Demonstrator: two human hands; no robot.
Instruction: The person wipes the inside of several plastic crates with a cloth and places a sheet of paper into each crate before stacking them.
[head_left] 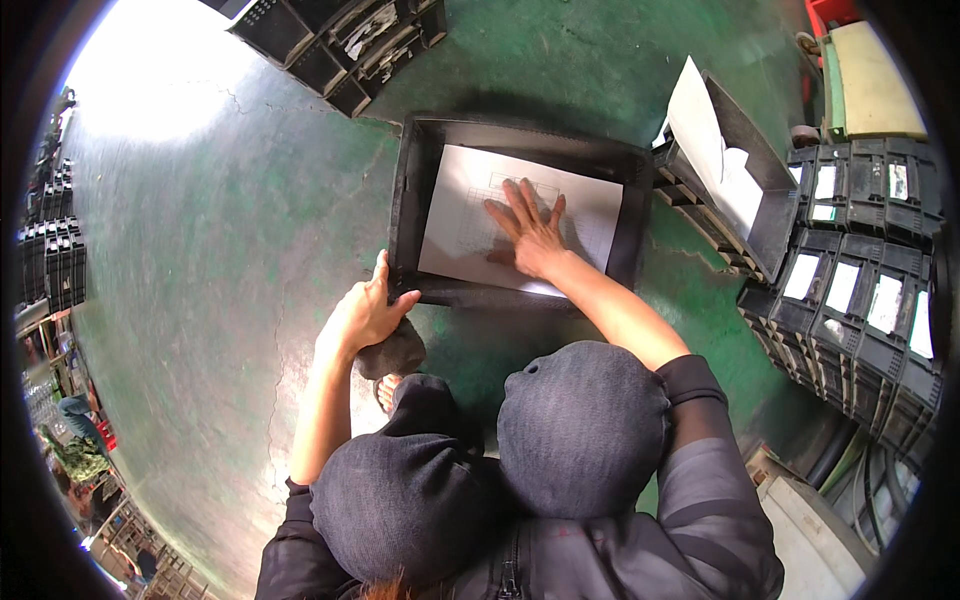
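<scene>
In front of me on the floor is a black plastic crate point(520, 130). A white paper sheet point(455, 235) with a faint printed table lies in it. My right hand point(532, 235) rests on the sheet with its fingers spread, holding nothing. At the crate's near left corner is my left hand point(365, 308), thumb and index finger apart against the outer wall. Its other fingers are partly hidden, and I see nothing held in it.
Another black crate point(750, 160) with white papers point(700, 130) stands to the right. Beyond it are stacked black crates point(860, 320) with white labels. More black crates point(335, 45) sit at the top. The green floor point(200, 300) is cracked. My knees point(585, 430) are close below the crate.
</scene>
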